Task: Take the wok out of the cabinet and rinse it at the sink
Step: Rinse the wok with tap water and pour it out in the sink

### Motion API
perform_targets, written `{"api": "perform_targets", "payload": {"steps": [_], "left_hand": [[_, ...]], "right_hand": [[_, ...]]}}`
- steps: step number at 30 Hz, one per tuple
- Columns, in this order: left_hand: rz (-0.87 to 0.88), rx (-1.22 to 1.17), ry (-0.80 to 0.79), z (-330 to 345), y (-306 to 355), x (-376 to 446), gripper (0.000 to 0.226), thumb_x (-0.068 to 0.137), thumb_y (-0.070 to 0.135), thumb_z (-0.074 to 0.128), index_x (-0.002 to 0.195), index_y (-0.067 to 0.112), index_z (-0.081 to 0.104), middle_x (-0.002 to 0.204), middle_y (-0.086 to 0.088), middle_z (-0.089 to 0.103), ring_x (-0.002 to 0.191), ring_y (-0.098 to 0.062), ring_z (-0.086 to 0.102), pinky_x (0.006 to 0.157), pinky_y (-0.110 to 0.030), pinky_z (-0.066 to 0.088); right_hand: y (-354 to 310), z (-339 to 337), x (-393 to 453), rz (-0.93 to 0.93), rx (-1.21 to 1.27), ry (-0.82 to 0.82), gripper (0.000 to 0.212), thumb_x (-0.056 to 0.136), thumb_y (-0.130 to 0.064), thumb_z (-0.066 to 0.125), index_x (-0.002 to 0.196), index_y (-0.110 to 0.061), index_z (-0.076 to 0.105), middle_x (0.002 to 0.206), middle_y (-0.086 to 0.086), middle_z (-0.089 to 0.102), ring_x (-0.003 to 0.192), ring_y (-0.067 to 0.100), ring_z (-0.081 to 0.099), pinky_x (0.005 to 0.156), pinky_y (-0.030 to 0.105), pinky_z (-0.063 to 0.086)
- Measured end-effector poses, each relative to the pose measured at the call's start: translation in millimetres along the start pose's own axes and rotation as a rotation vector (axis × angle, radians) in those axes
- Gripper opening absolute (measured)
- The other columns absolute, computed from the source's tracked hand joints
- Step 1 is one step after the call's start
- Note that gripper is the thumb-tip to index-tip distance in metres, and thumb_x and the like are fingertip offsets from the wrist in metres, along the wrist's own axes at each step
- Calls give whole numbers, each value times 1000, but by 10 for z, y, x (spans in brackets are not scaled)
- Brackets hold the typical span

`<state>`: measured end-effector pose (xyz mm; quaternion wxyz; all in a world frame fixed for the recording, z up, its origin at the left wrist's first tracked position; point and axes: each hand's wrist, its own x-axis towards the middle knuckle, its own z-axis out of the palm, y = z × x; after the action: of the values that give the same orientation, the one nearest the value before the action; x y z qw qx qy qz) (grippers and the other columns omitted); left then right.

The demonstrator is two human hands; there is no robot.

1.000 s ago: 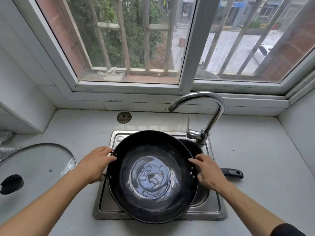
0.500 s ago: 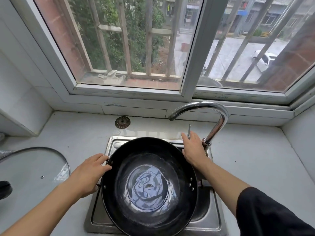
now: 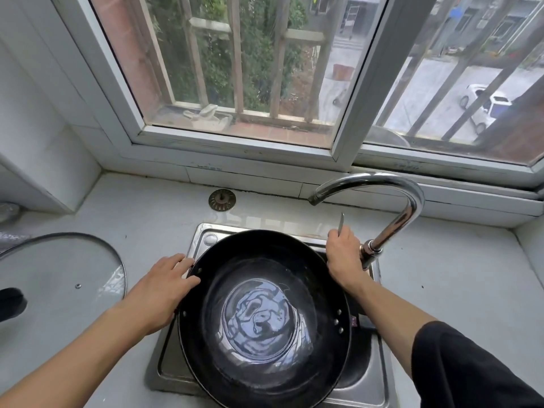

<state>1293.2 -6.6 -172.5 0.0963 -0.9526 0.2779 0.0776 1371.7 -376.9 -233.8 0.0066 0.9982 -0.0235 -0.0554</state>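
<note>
1. No brand, label or readable writing shows on any item; a small reddish tag near the wok's right-side rivets is too small to read.
2. The wok (image 3: pixel 265 319) sits over the sink (image 3: pixel 365 390), which is set into the middle of the table (image 3: pixel 441 290), nearer its front edge. The wok covers most of the basin, and a shallow pool of water lies in its bottom.
3. The left hand (image 3: pixel 160 290) lies against the wok's left rim, fingers loosely curled over the edge by the rivets and touching the metal; whether it grips a side handle there cannot be told.
4. The right hand (image 3: pixel 343 257) is just behind the wok's far-right rim, closed around the lever (image 3: pixel 341 222) of the faucet (image 3: pixel 391 207), the thin metal tip sticking up above the fingers.
5. The wok is round, wide and shallow, dark and matte, with pale rivets on both sides. The sink is brushed steel and rectangular.
6. The faucet is polished chrome, an arched gooseneck rising from the sink's right back corner, its spout pointing down behind the wok.
7. A round metal sink strainer (image 3: pixel 222 199) lies on the table near the back edge, well apart from the wok.
8. A glass lid (image 3: pixel 61 275) with a dark knob lies flat by the table's left edge.
9. The table is pale, smooth stone with a dull sheen.
</note>
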Motion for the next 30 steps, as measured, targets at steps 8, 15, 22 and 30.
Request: {"api": "perform_targets", "payload": {"steps": [8, 15, 22, 30], "left_hand": [[-84, -98, -135, 41, 52, -4, 64, 75, 4, 55, 135, 26, 50, 154, -8, 29, 143, -34, 19, 116, -40, 23], [-99, -127, -145, 71, 52, 15, 65, 79, 5, 53, 140, 28, 44, 158, -5, 20, 146, -31, 10, 119, -39, 16], [-78, -141, -75, 70, 44, -5, 63, 66, -2, 64, 125, 19, 62, 146, -14, 44, 137, -39, 35, 110, -45, 36], [-92, -140, -111, 104, 37, 18, 65, 73, 4, 60, 134, 25, 52, 154, -8, 31, 143, -34, 21, 116, -40, 25]], "right_hand": [[5, -3, -13, -69, -82, -12, 36, 76, 12, 49, 109, -4, 51, 113, 16, 48, 101, 33, 47, 81, 38, 35], [13, 17, -7, -94, -90, 4, 37, 73, 13, 52, 104, -6, 51, 109, 14, 49, 97, 31, 47, 79, 36, 35], [33, 52, 9, -101, -72, 31, 32, 75, 13, 52, 101, -6, 53, 106, 15, 50, 94, 32, 47, 77, 37, 34], [82, 85, 4, -118, -38, 46, 32, 75, 14, 53, 100, -5, 55, 107, 16, 50, 95, 32, 47, 80, 37, 38]]}}
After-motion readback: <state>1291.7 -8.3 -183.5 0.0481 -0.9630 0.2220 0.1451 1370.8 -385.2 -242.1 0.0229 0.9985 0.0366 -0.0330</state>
